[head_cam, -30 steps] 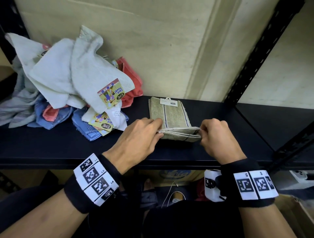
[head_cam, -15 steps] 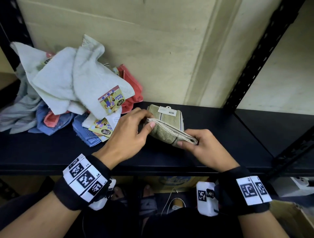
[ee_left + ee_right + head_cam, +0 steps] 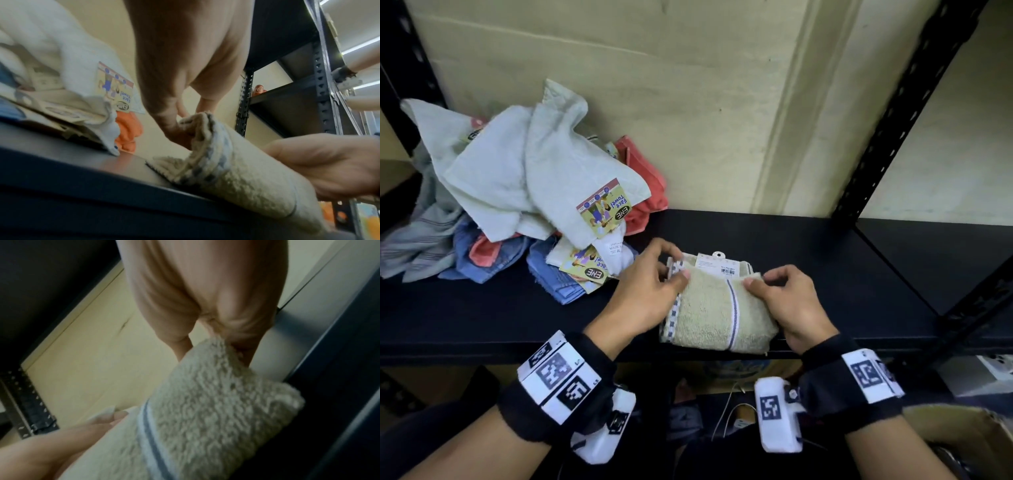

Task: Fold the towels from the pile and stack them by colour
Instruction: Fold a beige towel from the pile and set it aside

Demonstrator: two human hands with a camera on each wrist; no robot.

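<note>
My left hand (image 3: 645, 291) and right hand (image 3: 786, 301) each pinch a far corner of the beige towel (image 3: 717, 315). It's soft, thick terry, light and floppy. I judge corners the best hold.

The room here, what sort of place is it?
Probably a storeroom or stockroom: black metal shelving with slotted uprights against a bare wall, and a pile of towels with retail tags still attached.

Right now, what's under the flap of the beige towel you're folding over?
Under the beige towel flap: its own lower layer with a white tag, pinched by left hand and right hand. The rest is covered.
</note>
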